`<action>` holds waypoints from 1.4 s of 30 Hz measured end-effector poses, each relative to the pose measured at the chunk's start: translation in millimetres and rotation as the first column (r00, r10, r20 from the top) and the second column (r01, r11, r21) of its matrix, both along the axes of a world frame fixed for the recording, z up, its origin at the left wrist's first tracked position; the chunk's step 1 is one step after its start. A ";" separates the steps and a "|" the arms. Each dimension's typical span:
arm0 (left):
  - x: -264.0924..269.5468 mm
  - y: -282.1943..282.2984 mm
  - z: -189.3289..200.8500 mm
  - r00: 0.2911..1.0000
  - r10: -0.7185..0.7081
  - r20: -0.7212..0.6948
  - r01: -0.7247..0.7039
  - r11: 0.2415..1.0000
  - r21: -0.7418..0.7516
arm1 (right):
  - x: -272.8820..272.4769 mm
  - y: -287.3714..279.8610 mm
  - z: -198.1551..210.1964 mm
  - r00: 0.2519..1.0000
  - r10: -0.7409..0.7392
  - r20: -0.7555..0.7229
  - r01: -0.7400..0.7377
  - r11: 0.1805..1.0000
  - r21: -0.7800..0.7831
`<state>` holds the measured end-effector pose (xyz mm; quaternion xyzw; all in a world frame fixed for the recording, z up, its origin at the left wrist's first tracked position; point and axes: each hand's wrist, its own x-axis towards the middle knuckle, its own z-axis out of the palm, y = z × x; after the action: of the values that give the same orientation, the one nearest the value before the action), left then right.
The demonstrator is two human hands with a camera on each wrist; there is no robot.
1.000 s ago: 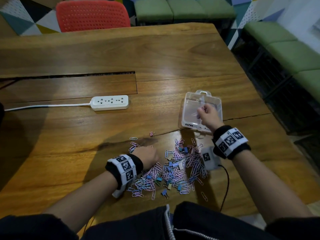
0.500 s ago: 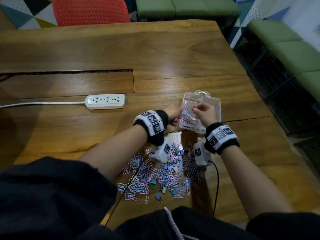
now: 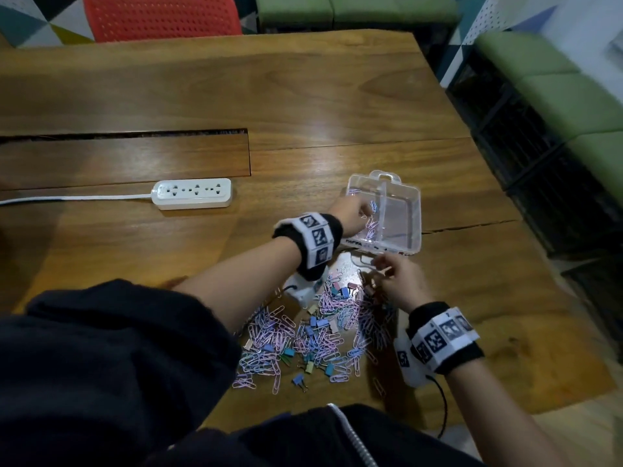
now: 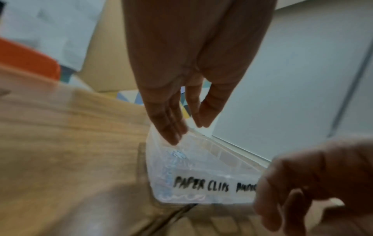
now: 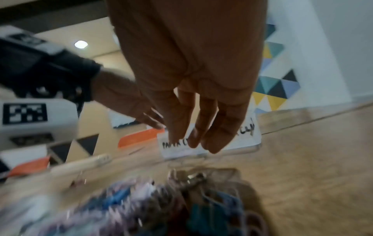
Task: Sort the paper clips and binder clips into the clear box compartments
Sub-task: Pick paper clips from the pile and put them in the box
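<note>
The clear box (image 3: 416,210) stands on the wooden table, its front label reading "PAPER CLIPS" at the left (image 4: 201,185). Several pink and blue paper clips (image 3: 371,227) lie in its left compartment; the right compartment looks bare. My left hand (image 3: 350,214) hovers over the left compartment with straight fingers (image 4: 171,135) and holds nothing. My right hand (image 3: 387,274) is just in front of the box, above the far edge of the mixed pile of paper clips and binder clips (image 3: 313,332). Its fingers (image 5: 214,143) hang straight and hold nothing.
A white power strip (image 3: 192,193) with its cord lies to the left of the box. A long slot (image 3: 124,134) runs across the table behind it. A red chair (image 3: 161,15) stands at the far side, and green benches (image 3: 573,96) lie past the right edge.
My left hand left the pile and moved up over the box's left compartment. My right hand drew back from the box toward the pile.
</note>
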<state>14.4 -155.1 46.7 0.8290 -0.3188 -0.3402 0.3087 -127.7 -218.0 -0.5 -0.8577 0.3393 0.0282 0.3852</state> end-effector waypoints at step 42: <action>-38.1 94.2 -53.0 0.817 0.381 -0.433 -0.352 0.924 0.150 | -40.1 27.3 -7.3 0.942 -0.334 0.033 0.223 0.695 0.683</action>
<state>-23.7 -60.9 -6.3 0.7813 -0.0613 -0.4685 0.4078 -167.9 -190.7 -7.7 -0.5990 0.4015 0.0228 0.6924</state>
